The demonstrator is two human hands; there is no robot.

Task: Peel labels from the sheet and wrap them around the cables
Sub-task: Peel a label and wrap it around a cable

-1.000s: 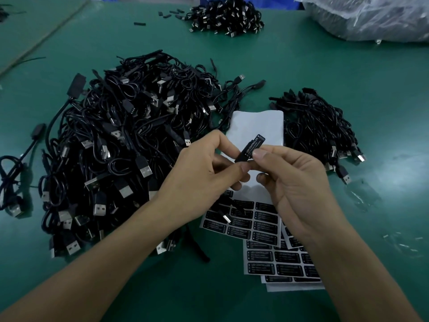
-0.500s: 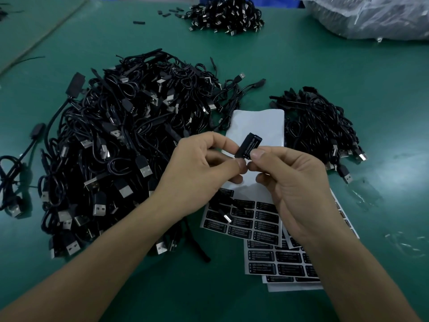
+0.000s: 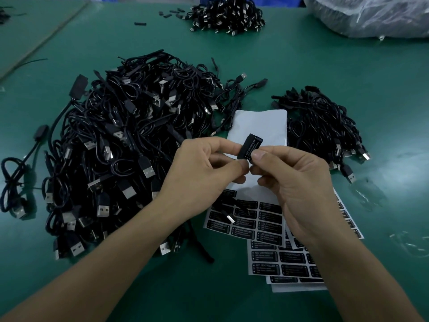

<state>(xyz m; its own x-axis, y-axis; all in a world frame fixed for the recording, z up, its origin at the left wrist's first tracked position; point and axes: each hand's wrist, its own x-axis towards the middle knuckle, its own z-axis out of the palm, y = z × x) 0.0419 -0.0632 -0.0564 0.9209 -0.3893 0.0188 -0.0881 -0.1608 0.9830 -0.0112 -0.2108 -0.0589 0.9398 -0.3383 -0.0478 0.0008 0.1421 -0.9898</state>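
My left hand (image 3: 204, 168) and my right hand (image 3: 294, 182) meet above the label sheets. Together they pinch a small black controller piece with a black label (image 3: 250, 147) reading LED CONTROLLER on it. Its cable hangs below my hands, and a USB plug (image 3: 229, 217) rests on the top label sheet (image 3: 262, 219). That sheet is half peeled, its upper part bare white. More label sheets (image 3: 287, 263) lie fanned out beneath it. A large heap of black USB cables (image 3: 120, 149) fills the left of the table.
A smaller bundle of black cables (image 3: 322, 126) lies to the right of the sheets. Another cable pile (image 3: 225, 15) sits at the far edge. A clear plastic bag (image 3: 371, 15) is at the top right. Loose plastic scraps (image 3: 369, 196) lie on the green table (image 3: 348, 70).
The labelled piece has tilted and dropped slightly lower between my fingertips. Both hands stay in nearly the same place.
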